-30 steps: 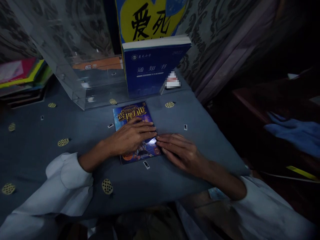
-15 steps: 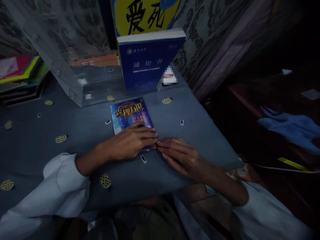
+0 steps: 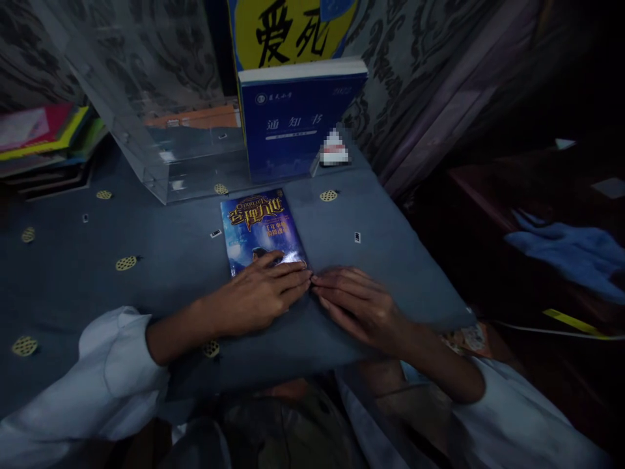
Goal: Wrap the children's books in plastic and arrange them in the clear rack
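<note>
Head view showed a small book (image 3: 256, 228) lying face up on the blue-grey surface (image 3: 400, 260), near the middle; the left hand (image 3: 261, 293) lay across the book's near part, its grip slack, palm down with fingers stretched toward the right edge; the right hand (image 3: 359, 299) rested just right of the book's near right corner, fingertips drawn together; whether its grip pinched that corner could not be told; on the far side stood a thick blue book (image 3: 293, 130), with a yellow-and-blue book (image 3: 293, 26) behind it; a clear stand (image 3: 163, 172) was to their left, and a stack of books (image 3: 43, 143) lay far left.
</note>
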### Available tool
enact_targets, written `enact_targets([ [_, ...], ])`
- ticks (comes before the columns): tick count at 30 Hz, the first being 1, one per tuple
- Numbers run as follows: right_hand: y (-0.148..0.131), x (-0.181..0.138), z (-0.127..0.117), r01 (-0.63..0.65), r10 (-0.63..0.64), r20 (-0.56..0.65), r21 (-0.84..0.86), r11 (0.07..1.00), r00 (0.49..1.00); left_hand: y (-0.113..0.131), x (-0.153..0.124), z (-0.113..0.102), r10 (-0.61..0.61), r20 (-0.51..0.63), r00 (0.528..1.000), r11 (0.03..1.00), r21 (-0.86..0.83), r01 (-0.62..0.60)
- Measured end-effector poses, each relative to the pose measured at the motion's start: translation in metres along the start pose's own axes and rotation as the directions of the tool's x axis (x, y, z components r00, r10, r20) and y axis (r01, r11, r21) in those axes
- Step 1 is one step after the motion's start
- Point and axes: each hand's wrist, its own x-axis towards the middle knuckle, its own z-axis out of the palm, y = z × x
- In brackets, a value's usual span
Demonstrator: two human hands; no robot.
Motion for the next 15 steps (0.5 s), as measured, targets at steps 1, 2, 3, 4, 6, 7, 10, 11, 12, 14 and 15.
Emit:
enact_targets([
  [1, 0.000, 0.000, 0.000, 0.007, -0.007, -0.003, -0.009, 1.000, 1.000, 0.004, -0.001, 0.001, -0.002, -0.008, 1.000, 0.999, 0.037, 0.003],
  [2, 0.000, 0.000, 0.000, 0.016, -0.016, -0.002, -0.018, 1.000, 1.000, 0.008, -0.002, 0.002, -0.005, -0.019, 1.000, 0.997, 0.076, 0.006],
  [3, 0.000, -0.001, 0.000, 0.022, -0.022, 0.007, -0.023, 0.999, 1.000, 0.013, -0.003, 0.003, -0.009, -0.031, 0.999, 0.993, 0.113, 0.012],
  [4, 0.000, -0.001, 0.001, 0.026, -0.026, 0.016, -0.024, 0.999, 1.000, 0.017, -0.004, 0.004, -0.013, -0.043, 0.999, 0.989, 0.146, 0.019],
  [6, 0.000, -0.002, 0.001, 0.026, -0.026, 0.024, -0.021, 0.999, 0.999, 0.023, -0.006, 0.007, -0.027, -0.053, 0.998, 0.982, 0.185, 0.036],
  [7, 0.000, -0.002, 0.001, 0.028, -0.027, 0.023, -0.023, 0.999, 0.999, 0.026, -0.007, 0.007, -0.037, -0.049, 0.998, 0.981, 0.190, 0.045],
  [10, -0.001, -0.001, 0.001, 0.038, -0.036, 0.032, -0.040, 0.999, 0.999, 0.032, -0.012, 0.007, -0.073, -0.014, 0.997, 0.983, 0.170, 0.075],
  [11, -0.002, 0.000, 0.000, 0.036, -0.034, 0.042, -0.039, 0.999, 0.999, 0.034, -0.015, 0.006, -0.086, -0.008, 0.996, 0.983, 0.164, 0.087],
  [12, -0.002, 0.000, 0.000, 0.034, -0.032, 0.050, -0.033, 0.999, 0.998, 0.036, -0.019, 0.006, -0.103, -0.004, 0.995, 0.982, 0.161, 0.102],
  [14, -0.001, 0.000, 0.000, 0.029, -0.028, 0.050, -0.019, 0.999, 0.998, 0.039, -0.027, 0.004, -0.131, -0.003, 0.991, 0.978, 0.166, 0.129],
  [15, -0.001, -0.001, 0.001, 0.028, -0.027, 0.048, -0.013, 1.000, 0.998, 0.041, -0.031, 0.003, -0.143, -0.006, 0.990, 0.975, 0.171, 0.142],
])
